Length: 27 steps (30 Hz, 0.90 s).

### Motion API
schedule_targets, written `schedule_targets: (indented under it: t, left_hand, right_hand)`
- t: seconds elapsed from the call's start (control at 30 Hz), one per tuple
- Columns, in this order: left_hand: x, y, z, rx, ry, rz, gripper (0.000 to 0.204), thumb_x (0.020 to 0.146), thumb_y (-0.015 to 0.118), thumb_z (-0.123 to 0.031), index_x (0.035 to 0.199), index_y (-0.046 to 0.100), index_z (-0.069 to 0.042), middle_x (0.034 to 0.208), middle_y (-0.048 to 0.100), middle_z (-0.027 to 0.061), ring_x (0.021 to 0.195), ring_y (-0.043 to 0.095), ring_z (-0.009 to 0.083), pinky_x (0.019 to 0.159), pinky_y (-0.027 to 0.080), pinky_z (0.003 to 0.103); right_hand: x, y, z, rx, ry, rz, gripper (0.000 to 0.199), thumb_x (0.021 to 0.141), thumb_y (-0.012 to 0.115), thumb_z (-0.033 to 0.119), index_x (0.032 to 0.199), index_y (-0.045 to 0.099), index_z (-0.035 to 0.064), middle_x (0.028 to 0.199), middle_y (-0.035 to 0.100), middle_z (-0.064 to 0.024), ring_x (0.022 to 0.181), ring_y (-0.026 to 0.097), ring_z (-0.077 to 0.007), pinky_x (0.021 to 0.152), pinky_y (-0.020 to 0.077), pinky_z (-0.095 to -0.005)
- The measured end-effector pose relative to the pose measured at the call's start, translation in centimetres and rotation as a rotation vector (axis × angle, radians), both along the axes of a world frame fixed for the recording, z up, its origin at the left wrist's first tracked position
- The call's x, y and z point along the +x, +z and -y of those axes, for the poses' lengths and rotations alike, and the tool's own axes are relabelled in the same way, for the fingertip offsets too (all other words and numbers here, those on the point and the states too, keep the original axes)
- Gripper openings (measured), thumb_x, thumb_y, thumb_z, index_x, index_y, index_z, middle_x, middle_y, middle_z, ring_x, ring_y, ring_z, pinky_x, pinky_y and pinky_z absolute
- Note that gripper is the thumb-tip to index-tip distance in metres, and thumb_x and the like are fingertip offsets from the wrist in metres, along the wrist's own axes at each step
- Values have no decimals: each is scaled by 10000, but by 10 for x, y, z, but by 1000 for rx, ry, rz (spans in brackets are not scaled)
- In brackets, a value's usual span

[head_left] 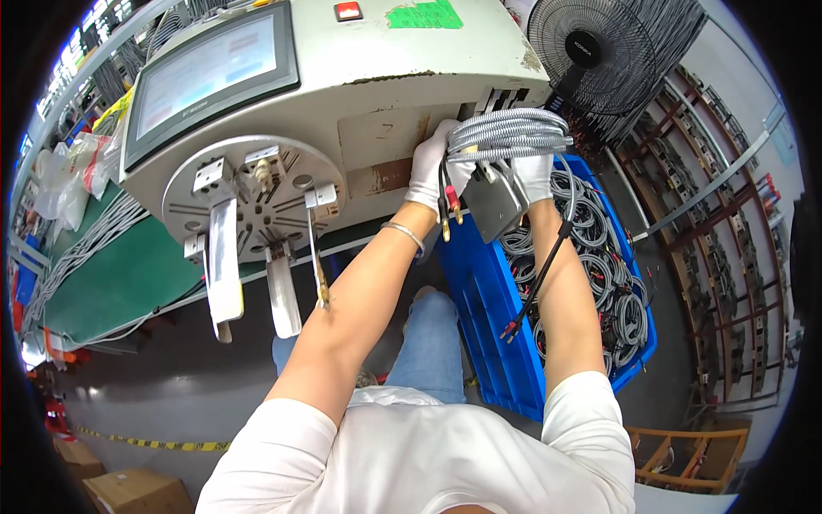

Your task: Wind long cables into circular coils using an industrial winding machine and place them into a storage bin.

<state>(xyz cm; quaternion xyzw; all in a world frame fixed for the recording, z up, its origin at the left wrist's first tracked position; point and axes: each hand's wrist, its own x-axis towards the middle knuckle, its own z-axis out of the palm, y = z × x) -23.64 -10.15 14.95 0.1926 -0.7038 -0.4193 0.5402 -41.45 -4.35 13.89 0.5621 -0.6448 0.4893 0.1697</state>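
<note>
A coil of grey cable (511,130) is at the right end of the machine, just above a dark metal plate (498,210). My left hand (432,167), in a white glove, is closed round the coil's left side, its fingertips partly hidden. My right hand (535,174), gloved too, grips the coil from below on the right, with most of its fingers behind the cable. Red and black plug ends (449,204) hang beside my left hand. Another cable end with dark leads (538,291) hangs down in front of my right forearm.
The machine has a touch screen (210,77) and a round slotted disc (248,193) with protruding metal arms. A blue crate (488,317) of coiled cables stands below my right arm. Behind it are a black fan (591,51) and a shelf rack (719,231). Cables lie on the green bench (111,274).
</note>
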Motion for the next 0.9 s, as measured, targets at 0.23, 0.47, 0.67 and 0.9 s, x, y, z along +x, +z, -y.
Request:
schedule_targets:
  t: [0.23, 0.47, 0.67, 0.9]
  left_hand:
    - [69, -37, -67, -347, -231, 81, 400, 823, 657, -127, 1204, 584, -29, 1140, 631, 163, 1082, 608, 329, 979, 463, 344]
    - [137, -67, -88, 475, -680, 249, 406, 901, 593, -121, 1293, 557, -23, 1292, 589, 113, 1169, 551, 177, 1023, 418, 320]
    - [154, -36, -99, -126, -379, 592, 667, 758, 776, -236, 1327, 498, -25, 1126, 625, 160, 1082, 600, 242, 968, 455, 365]
    - [158, -33, -99, 322, -480, 358, 222, 864, 674, -106, 1049, 590, -17, 874, 659, 99, 770, 623, 176, 731, 501, 303]
  right_hand:
    - [100, 77, -111, -65, 200, 344, 149, 883, 597, 0, 1010, 673, -9, 882, 633, -28, 700, 542, -74, 646, 454, -240]
    - [135, 46, -136, 439, 174, -73, 312, 670, 614, -102, 952, 690, 9, 860, 673, -117, 784, 669, -231, 728, 519, -287]
    - [135, 22, -142, 624, 261, 89, 332, 635, 553, -152, 900, 699, -14, 840, 677, -121, 803, 673, -235, 753, 513, -289]
    - [159, 26, -144, 859, 325, 601, 218, 724, 673, -12, 940, 652, 7, 806, 618, -40, 757, 557, -85, 704, 454, -235]
